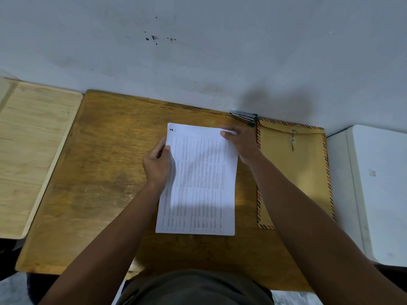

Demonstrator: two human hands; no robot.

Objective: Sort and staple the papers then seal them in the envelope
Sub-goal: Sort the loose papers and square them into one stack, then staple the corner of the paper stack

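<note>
Papers (199, 181) lie mid-table (99, 172). Left hand (157, 166) pinches their left edge, right hand (241, 142) grips far-right corner. Envelope (295, 172) flat at table's right edge; stapler (243, 116) at far edge.

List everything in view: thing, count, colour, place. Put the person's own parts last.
papers: one stack, white with printed columns, centre of the desk
envelope: one, brown with a striped border and string tie, right of the papers
stapler: one, silver and green, at the desk's far edge by the envelope's top corner
desk: one, brown wood, middle
pale wooden table: one, left
white table: one, right
wall: grey-white, marked, behind
left hand: on the papers' left edge
right hand: on the papers' top right corner
</note>
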